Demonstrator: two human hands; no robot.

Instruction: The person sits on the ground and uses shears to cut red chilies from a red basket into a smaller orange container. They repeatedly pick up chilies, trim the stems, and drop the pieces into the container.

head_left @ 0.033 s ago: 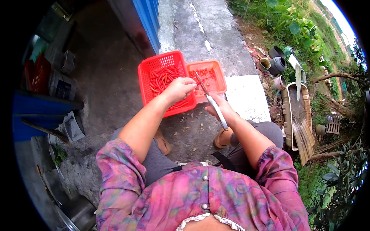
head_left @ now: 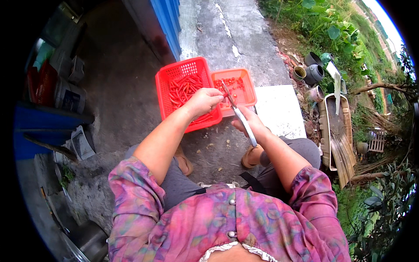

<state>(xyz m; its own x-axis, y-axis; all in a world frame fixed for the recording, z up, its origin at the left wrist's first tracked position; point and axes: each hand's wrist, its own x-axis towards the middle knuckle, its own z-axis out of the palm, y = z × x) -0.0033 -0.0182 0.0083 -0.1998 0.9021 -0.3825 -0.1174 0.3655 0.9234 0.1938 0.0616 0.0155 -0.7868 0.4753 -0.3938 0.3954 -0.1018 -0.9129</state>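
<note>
My left hand (head_left: 203,102) reaches over the red basket with thumb and fingers pinched together, on what looks like a red chili pepper, mostly hidden by the fingers. My right hand (head_left: 253,124) is closed round a pair of scissors (head_left: 243,120) with a pale handle. Their blades point away from me, close by the left fingertips and above the smaller basket. Long red chili peppers (head_left: 187,87) fill much of the red plastic basket (head_left: 162,89). Small cut red pieces (head_left: 235,83) lie scattered in the orange-red basket (head_left: 250,89) to its right.
A white board (head_left: 281,109) lies right of the baskets. My feet are on the concrete near them, with small pale scraps between. A blue metal panel (head_left: 165,22) stands at the far left. Pots (head_left: 313,74) and a long weathered tub (head_left: 325,131) sit by the plants on the right.
Less red shows between my left fingertips and the scissor blades. Both hands and the baskets stay almost exactly where they were.
</note>
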